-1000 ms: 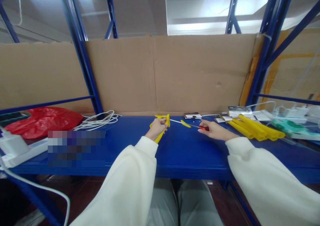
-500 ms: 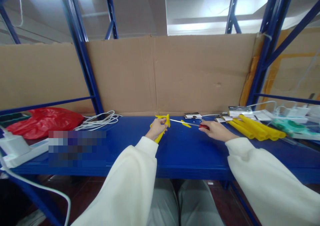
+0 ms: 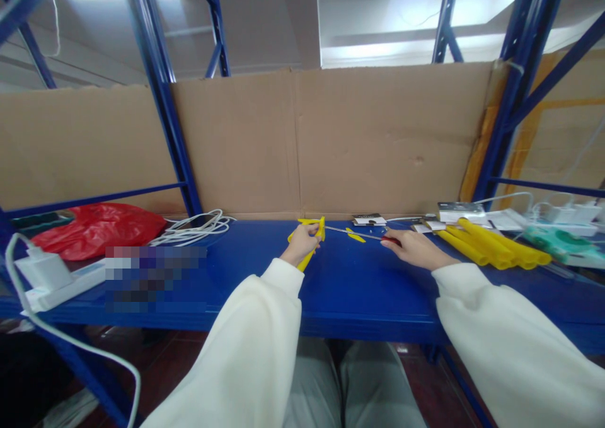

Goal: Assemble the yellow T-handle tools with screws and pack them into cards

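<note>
My left hand (image 3: 302, 242) is closed around a yellow plastic part (image 3: 322, 229) with flat arms sticking out, held just above the blue shelf. My right hand (image 3: 410, 246) grips the red handle of a screwdriver (image 3: 354, 233). Its long metal shaft points left, and the tip meets the yellow part; the exact contact is too small to make out. Behind the shaft lies a loose yellow flat piece (image 3: 355, 235). A few tiny bits, perhaps screws (image 3: 371, 231), rest near my right fingers.
Yellow tubes (image 3: 491, 245) lie at the right beside a green-and-white packet (image 3: 562, 244). Small black-and-white packages (image 3: 368, 219) sit along the back. On the left are a coiled white cable (image 3: 203, 226), a red plastic bag (image 3: 101, 229) and a power strip (image 3: 70, 286). Cardboard (image 3: 378, 144) walls the back.
The whole view has shifted slightly, moving everything a little to the right. Both hands keep their grips, with the screwdriver still against the yellow part.
</note>
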Demonstrator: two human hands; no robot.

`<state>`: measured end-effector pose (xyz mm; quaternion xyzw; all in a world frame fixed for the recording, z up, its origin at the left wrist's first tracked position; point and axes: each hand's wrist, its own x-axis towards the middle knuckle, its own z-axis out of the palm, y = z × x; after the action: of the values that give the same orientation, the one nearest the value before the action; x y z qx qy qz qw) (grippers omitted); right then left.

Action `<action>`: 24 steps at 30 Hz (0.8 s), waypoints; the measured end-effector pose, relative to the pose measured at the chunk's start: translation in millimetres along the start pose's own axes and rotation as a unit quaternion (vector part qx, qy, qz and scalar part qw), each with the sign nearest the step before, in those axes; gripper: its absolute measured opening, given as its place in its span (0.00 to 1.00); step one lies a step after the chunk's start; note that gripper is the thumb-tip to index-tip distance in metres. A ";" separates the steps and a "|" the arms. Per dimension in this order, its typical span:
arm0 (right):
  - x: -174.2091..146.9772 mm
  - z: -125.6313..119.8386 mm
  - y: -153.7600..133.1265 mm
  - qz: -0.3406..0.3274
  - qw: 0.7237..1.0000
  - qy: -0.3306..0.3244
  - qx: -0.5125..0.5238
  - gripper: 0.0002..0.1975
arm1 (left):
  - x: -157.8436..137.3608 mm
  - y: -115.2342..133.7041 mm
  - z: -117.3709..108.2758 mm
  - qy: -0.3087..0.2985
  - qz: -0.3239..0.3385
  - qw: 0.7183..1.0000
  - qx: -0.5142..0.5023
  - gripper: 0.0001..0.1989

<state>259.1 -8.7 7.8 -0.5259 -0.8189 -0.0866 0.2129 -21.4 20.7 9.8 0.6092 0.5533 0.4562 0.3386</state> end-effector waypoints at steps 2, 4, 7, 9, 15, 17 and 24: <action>0.5 0.4 -0.6 0.003 1.000 -0.005 0.011 0.09 | -0.3 0.6 -0.1 0.001 -0.003 1.000 0.002 0.21; 0.7 0.8 -0.7 0.008 1.000 0.003 0.012 0.06 | 0.4 0.1 -0.1 0.001 -0.005 1.000 -0.003 0.22; 0.4 0.4 -0.9 0.021 0.999 0.022 -0.009 0.05 | 2.2 -2.2 0.6 0.003 -0.003 1.000 -0.002 0.22; 0.0 -0.2 -1.3 0.027 0.999 0.028 -0.021 0.06 | 3.1 -3.9 1.6 0.006 0.000 1.000 -0.001 0.21; 1.0 1.6 1.5 0.018 0.999 0.009 0.049 0.12 | 1.4 -3.7 3.7 0.016 -0.002 1.000 -0.024 0.20; 1.6 3.5 3.3 0.009 0.998 0.011 0.062 0.11 | 0.0 -2.1 3.7 0.016 -0.005 1.000 -0.013 0.22; 0.9 5.3 6.4 0.001 0.999 0.049 0.018 0.07 | -0.4 -0.3 4.0 0.001 -0.011 1.000 0.021 0.24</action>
<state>263.1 -3.2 3.0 -0.5178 -0.8084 -0.0969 0.2624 -17.8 20.7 8.0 0.6096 0.5696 0.4417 0.3299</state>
